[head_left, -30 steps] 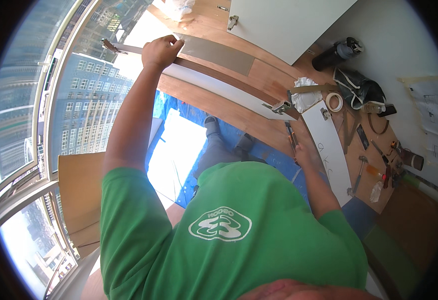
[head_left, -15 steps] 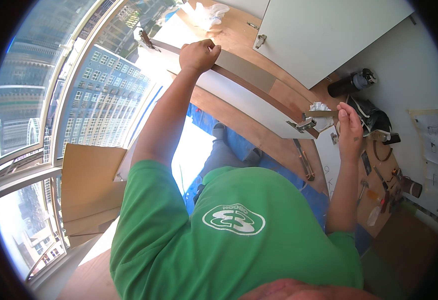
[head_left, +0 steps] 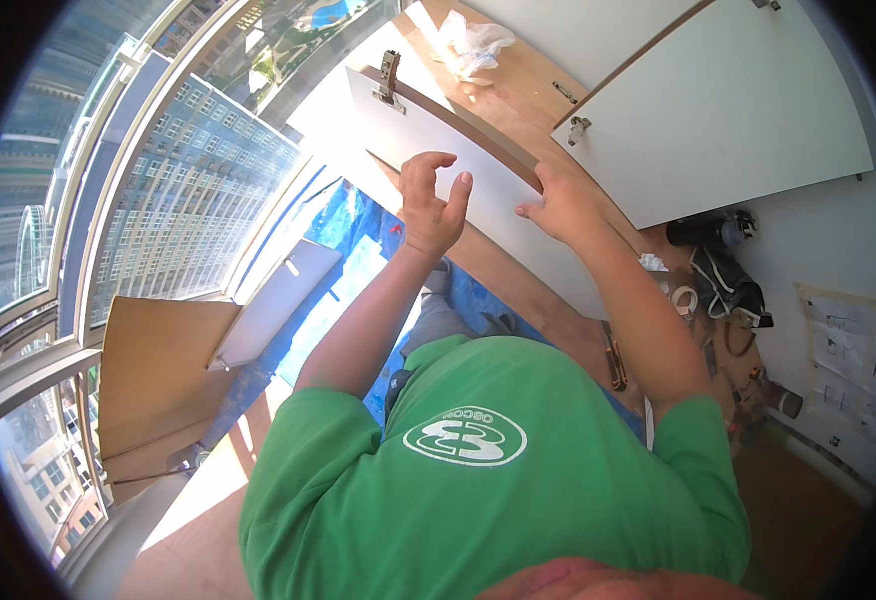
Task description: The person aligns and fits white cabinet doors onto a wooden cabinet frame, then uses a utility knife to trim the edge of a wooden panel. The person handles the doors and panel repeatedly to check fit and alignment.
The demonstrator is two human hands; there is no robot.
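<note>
A white cabinet door panel [head_left: 458,155] stands on its long edge across the wooden bench, with a metal hinge [head_left: 388,82] at its far-left end. My right hand [head_left: 568,210] grips its upper edge near the middle, thumb on the near face and fingers over the edge. In front of the same face, my left hand [head_left: 434,208] is raised with curved fingers and the thumb apart, holding nothing. The panel's right end is partly hidden behind my right forearm.
Another white hinged panel [head_left: 718,110] stands at the far right, with a black bottle [head_left: 703,230] and a black bag [head_left: 728,285] near it. Crumpled plastic [head_left: 473,45] lies at the back. Cardboard [head_left: 163,370] leans by the windows at left. Blue sheeting [head_left: 348,215] covers the floor.
My left hand has let go of the panel's upper edge and drawn nearer. My right hand has moved left from the panel's right end onto its upper edge. The view has shifted.
</note>
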